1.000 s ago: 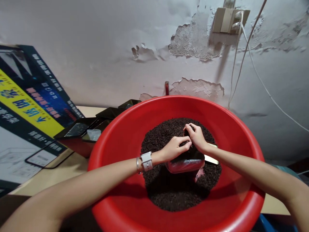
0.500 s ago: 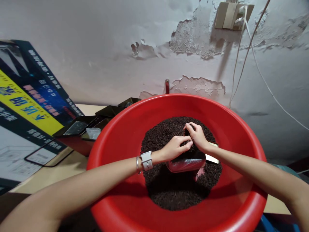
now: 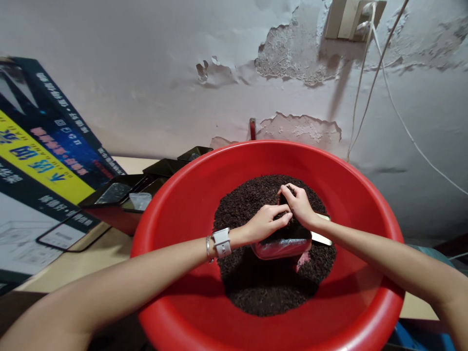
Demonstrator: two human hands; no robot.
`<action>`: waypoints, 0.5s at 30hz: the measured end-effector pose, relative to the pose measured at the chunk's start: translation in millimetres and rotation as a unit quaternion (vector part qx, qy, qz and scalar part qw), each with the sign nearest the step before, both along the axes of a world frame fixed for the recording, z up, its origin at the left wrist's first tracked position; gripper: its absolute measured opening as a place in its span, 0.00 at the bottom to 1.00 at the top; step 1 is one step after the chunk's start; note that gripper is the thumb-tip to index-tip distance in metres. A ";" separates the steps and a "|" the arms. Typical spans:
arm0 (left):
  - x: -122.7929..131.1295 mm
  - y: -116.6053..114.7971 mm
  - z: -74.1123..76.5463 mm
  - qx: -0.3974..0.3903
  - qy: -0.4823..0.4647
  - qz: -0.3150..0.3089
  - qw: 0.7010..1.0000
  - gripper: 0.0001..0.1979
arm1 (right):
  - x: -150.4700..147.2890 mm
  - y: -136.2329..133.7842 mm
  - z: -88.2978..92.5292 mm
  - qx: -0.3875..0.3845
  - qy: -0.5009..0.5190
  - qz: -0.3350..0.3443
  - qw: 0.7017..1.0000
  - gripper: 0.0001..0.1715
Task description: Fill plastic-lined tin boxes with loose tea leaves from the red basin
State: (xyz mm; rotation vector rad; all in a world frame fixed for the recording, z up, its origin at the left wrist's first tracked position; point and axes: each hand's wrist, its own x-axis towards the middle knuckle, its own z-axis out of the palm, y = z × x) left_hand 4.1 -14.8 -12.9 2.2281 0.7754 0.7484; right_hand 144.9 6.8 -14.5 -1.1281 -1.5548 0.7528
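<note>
basin (image 3: 183, 214): red plastic, smooth, glossy | loose tea (image 3: 256, 287): dark, dry, crumbly, matt | pouch (image 3: 281, 248): clear shiny plastic film | wall (image 3: 146, 73): matt paint, peeling, rough plaster patches | box (image 3: 40, 156): printed cardboard, slight sheen | table (image 3: 91, 253): pale smooth wood-look top

Red basin (image 3: 175, 209), dark brown granules (image 3: 256, 287), glossy red bag (image 3: 281, 249), white watch (image 3: 222, 242), blue-and-yellow box (image 3: 40, 161), beige desk (image 3: 91, 253).
</note>
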 end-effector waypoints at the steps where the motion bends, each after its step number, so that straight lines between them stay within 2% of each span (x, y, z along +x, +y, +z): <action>1: -0.1 0.1 -0.2 -0.001 0.001 -0.001 1.000 0.15 | 0.0 0.2 -0.2 0.001 0.000 0.000 1.000 0.19; 15: -0.2 1.0 -1.4 0.002 0.005 -0.006 1.000 0.15 | -0.4 -3.0 4.3 -0.009 0.002 0.002 1.000 0.20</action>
